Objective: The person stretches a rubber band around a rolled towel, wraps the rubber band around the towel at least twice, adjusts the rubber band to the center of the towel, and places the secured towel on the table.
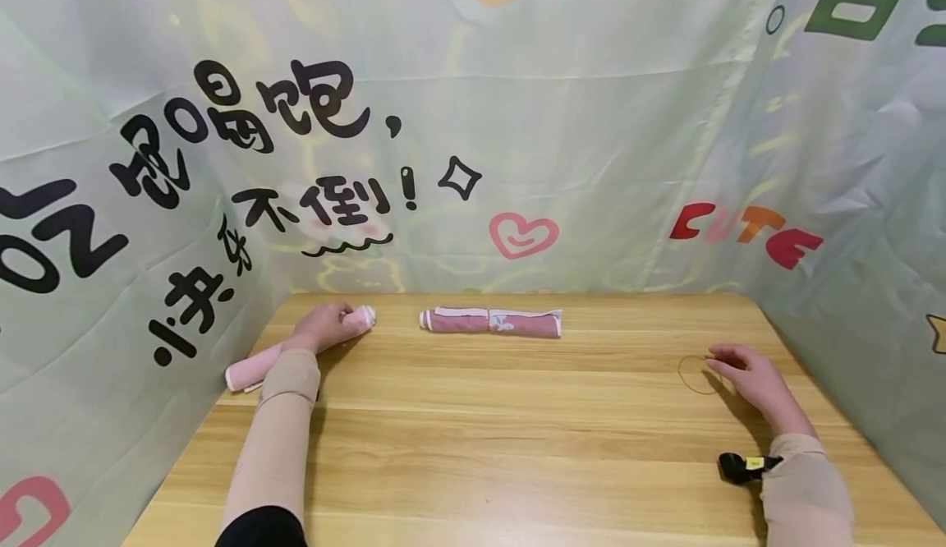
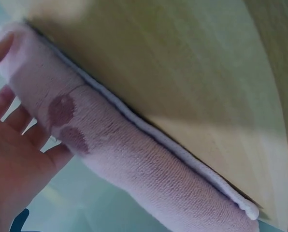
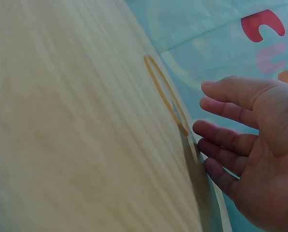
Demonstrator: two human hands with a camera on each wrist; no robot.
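- A rolled pink towel lies at about ten o'clock on the wooden table, slanting from its near-left end up toward its far-right end by the back curtain.
- The left hand lies over the far part of this roll, fingers curled over its top; the left-wrist view shows the fingers against the roll's side, slightly spread, with the cloth's white hem running along the table edge of the roll.
- The left forearm, in a beige sleeve, stretches straight out from seven o'clock toward the roll, crossing above its middle.
- A thin rubber band lies flat on the table at about three o'clock, forming an open loop.
- The right hand sits just right of the band, palm turned down and inward; its fingertips reach the loop's right edge. In the right-wrist view the fingers are gently bent and a little apart beside the band; whether they actually touch it I cannot tell.
- A second rolled pink towel lies at twelve o'clock, crosswise near the table's back edge, well apart from both hands.
- A pale green printed curtain surrounds the table on three sides.
- A black strap sits at the right wrist.
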